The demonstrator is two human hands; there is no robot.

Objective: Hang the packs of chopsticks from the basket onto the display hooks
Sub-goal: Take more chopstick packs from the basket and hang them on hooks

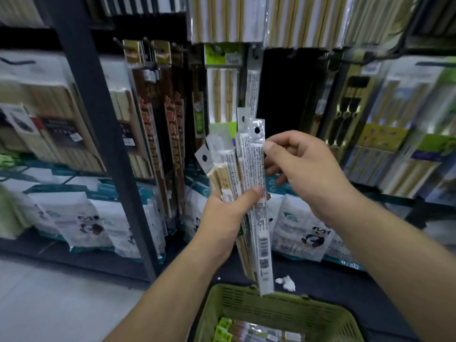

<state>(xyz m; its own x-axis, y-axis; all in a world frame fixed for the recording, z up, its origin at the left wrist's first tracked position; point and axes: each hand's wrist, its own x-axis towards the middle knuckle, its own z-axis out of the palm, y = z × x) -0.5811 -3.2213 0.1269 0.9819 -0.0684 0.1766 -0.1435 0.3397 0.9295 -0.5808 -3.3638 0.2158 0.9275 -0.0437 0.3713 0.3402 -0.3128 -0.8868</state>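
Observation:
My left hand (pixel 228 211) grips a bundle of several long chopstick packs (pixel 246 169) held upright, their hang-hole tabs at the top. My right hand (pixel 303 166) pinches the front pack (pixel 257 159) of the bundle near its top edge. Below, a green plastic basket (pixel 251 307) stands on the floor and holds more packs (pixel 249 333). Display hooks (pixel 219 49) stick out of the rack above the bundle, one with green-headed chopstick packs (pixel 223 92) hanging from it. A dark gap (pixel 283 90) in the rack lies just right of those.
A dark shelf upright (pixel 98 124) slants down on the left. Brown chopstick packs (pixel 160 134) hang left of the bundle, gold and bamboo packs (pixel 350 114) to the right. White bags with panda prints (pixel 81 218) line the low shelf. A crumpled white scrap (pixel 286 282) lies by the basket.

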